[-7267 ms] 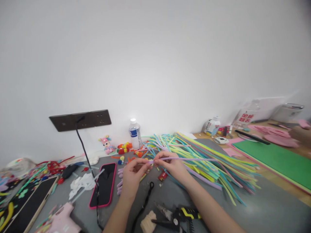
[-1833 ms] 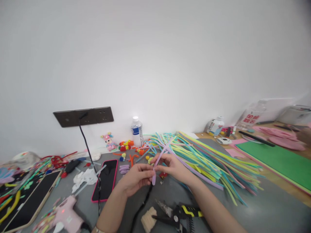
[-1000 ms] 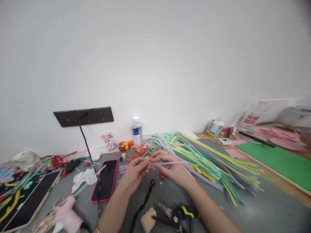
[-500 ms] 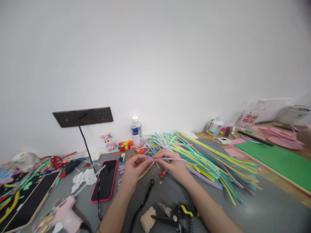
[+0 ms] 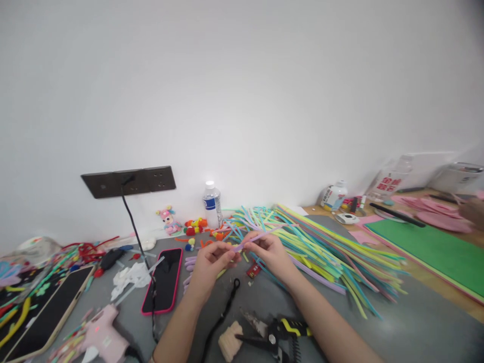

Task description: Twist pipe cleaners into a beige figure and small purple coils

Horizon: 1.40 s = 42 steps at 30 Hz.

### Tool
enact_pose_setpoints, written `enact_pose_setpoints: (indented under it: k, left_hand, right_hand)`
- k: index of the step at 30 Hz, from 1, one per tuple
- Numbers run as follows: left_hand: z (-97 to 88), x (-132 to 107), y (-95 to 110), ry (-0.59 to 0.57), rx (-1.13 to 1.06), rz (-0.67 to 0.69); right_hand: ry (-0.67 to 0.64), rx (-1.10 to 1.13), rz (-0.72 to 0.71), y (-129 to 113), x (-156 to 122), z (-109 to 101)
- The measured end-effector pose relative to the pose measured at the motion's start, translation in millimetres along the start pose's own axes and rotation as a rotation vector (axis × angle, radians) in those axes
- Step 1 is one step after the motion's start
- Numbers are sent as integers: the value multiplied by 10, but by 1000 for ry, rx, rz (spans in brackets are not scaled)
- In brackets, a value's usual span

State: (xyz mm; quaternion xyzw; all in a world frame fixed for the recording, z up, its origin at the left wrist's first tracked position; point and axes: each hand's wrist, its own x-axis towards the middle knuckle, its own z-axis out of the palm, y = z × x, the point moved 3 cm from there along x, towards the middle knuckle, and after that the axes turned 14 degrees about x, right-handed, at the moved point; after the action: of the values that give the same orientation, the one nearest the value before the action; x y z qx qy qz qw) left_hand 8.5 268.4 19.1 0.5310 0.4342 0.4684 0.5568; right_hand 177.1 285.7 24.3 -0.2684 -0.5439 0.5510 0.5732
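Between my two hands a lilac pipe cleaner [image 5: 260, 236] is pinched, its free end pointing up to the right. My left hand [image 5: 212, 261] grips it near its left end with thumb and fingertips. Close beside, my right hand [image 5: 269, 252] holds it between thumb and forefinger. Coiled lilac pipe cleaners [image 5: 190, 264] lie just left of my left hand. Beyond my right hand spreads a big bundle of pastel pipe cleaners [image 5: 325, 249]. A small red packet [image 5: 253, 270] rests on the grey mat under my hands.
Pliers with yellow-black handles [image 5: 274, 337] and wooden sticks [image 5: 230, 343] lie in front. Leftward are a pink-cased phone [image 5: 163, 282], a pink glue gun [image 5: 104, 333] and a hanging black cable [image 5: 132, 222]. A water bottle [image 5: 213, 204] stands by the wall. Green sheets [image 5: 427, 252] lie right, near another person's hand [image 5: 472, 214].
The lilac pipe cleaner's free end has swung upward, from nearly level to slanting up right. My hands have shifted only slightly.
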Motion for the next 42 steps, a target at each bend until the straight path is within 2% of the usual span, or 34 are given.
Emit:
enact_pose_setpoints:
  k: [2, 9, 12, 18, 21, 24, 28, 35, 42]
  left_hand:
    - [9, -5, -18, -73, -61, -64]
    - [30, -64, -114, -354, -116, -296]
    - [31, -88, -149, -401, -170, -369]
    - [74, -111, -153, -502, -206, -395]
    - [85, -108, -145, -476, -174, -367]
    - [77, -90, -129, -401, -91, -315]
    - [46, -42, -64, -284, 87, -148]
    - [9, -2, -19, -144, 424, 104]
    - [6, -8, -14, -90, 446, 127]
  right_hand:
    - [-40, -6, 25, -33, -6, -5]
    - [-308, 8, 158, -119, -78, 106]
    - [-361, 50, 192, -148, -103, 149]
    - [-402, 67, 223, -138, -120, 161]
    - [-391, 84, 218, -102, -114, 151]
    - [-330, 71, 211, -83, -98, 133]
    - [-279, 39, 257, -74, -83, 115]
    - [-212, 14, 323, -31, -61, 37]
    - [-188, 62, 337, -15, -65, 26]
